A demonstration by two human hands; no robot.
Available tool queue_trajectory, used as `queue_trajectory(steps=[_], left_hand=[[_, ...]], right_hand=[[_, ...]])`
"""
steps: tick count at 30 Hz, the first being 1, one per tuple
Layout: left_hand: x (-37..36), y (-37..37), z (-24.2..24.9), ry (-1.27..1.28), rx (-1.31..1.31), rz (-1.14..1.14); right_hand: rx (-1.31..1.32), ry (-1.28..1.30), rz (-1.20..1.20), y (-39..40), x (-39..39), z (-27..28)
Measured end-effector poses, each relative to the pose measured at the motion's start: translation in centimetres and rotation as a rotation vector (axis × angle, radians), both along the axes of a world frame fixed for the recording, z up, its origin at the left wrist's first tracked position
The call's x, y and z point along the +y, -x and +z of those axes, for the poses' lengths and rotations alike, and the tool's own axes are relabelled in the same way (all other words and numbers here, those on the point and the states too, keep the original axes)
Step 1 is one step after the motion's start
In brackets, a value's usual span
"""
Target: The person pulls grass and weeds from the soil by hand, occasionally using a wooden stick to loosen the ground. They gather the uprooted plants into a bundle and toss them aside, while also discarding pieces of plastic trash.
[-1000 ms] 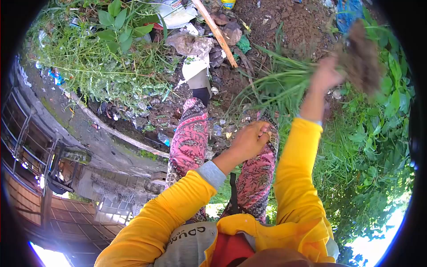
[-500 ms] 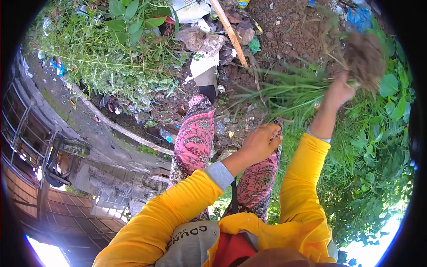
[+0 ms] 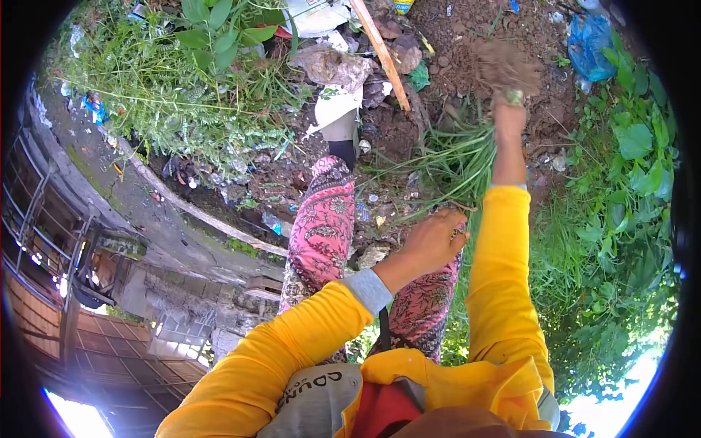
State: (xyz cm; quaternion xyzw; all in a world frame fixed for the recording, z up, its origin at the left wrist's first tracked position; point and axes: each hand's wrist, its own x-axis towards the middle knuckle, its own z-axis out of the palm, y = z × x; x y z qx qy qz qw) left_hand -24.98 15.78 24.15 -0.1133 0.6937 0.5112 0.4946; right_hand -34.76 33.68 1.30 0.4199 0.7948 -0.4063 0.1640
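Observation:
My right hand [image 3: 510,120] is closed around the base of a grass clump [image 3: 464,157]. Its long green blades trail down to the left over the soil, and a brown root ball with soil [image 3: 507,69], blurred by motion, sticks out beyond the fist. My left hand [image 3: 434,241] lies over my right knee, its fingers curled in toward the thumb. Whatever those fingers hold, if anything, is hidden.
Bare brown soil [image 3: 460,73] surrounds the right hand. A wooden stick [image 3: 381,55], a pale rock [image 3: 332,66] and a blue plastic bag [image 3: 591,47] lie ahead. Leafy weeds [image 3: 635,153] grow at the right, feathery plants [image 3: 190,109] at the left.
My right hand has swung left with the grass clump, bringing the root ball over the bare soil and uncovering the blue bag. My left hand has stayed almost still.

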Motion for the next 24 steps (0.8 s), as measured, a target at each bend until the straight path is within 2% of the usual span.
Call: queue_trajectory(steps=[2, 3, 4, 7, 9, 10, 11, 12, 14, 17, 18, 21, 24], left_hand=[[0.0, -0.1, -0.2, -0.015, -0.015, 0.025], [-0.1, 0.1, -0.3, -0.018, -0.013, 0.035], [-0.3, 0.4, -0.3, -0.014, 0.000, 0.039], [-0.4, 0.3, 0.1, -0.008, -0.001, 0.053], [-0.5, 0.5, -0.1, -0.004, -0.012, 0.062], [-0.5, 0.6, -0.2, -0.005, -0.028, 0.066], [-0.6, 0.7, -0.2, -0.007, -0.045, 0.072], [-0.4, 0.6, -0.2, -0.007, -0.040, 0.065], [-0.3, 0.5, -0.1, -0.004, -0.034, 0.042], [-0.1, 0.0, 0.0, 0.008, 0.025, 0.019], [-0.1, 0.2, 0.2, -0.020, -0.034, 0.029], [-0.3, 0.5, 0.2, -0.025, -0.047, 0.007], [-0.5, 0.9, -0.1, -0.009, -0.048, 0.003]], right_hand=[[0.125, -0.072, -0.037, 1.0, 1.6, 3.5], [0.322, -0.132, -0.068, 3.4, -0.8, 9.1], [0.587, -0.182, -0.020, 4.2, -0.2, 9.8], [0.772, 0.096, -0.201, 5.4, 1.5, 10.4], [0.499, -0.336, 0.067, 5.2, 0.1, 8.6], [0.259, -0.394, 0.178, 3.9, -0.4, 6.8], [0.089, -0.440, 0.404, 1.1, 1.3, 0.1], [-0.266, -0.379, 0.571, 0.2, 0.6, -2.3], [-0.523, -0.223, 0.877, -0.7, 0.9, -6.1], [-0.415, -0.255, 0.510, 1.7, -1.0, 0.0], [-0.305, -0.325, 0.447, 1.6, -0.7, 0.8], [0.026, -0.298, 0.132, 3.9, -2.6, 8.5], [0.394, -0.331, 0.113, 4.3, -2.3, 9.1]])
